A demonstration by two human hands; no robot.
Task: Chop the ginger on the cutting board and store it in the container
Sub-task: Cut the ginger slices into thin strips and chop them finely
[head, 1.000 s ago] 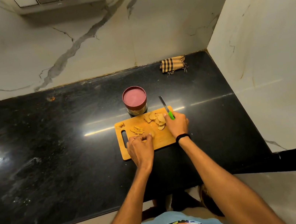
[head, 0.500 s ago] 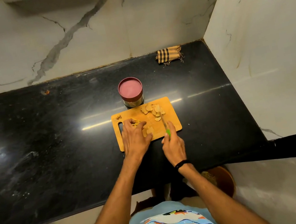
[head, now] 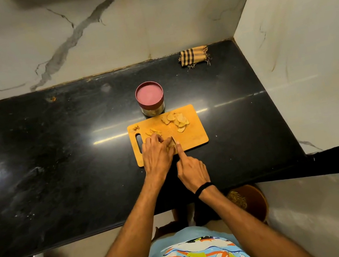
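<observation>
While the left hand [head: 157,154] pins the ginger [head: 170,145] under curled fingers [head: 158,139], slice just beside them with the knife [head: 173,140] the right hand [head: 193,170] grips.

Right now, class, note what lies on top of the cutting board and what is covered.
Ginger slices at right, strips and scraps at left. The left hand grips more ginger, mostly covered by its fingers; the knife in the right hand shows only a blade sliver.

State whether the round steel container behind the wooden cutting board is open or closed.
Closed: the round steel container stands upright, its maroon lid seated on top.
</observation>
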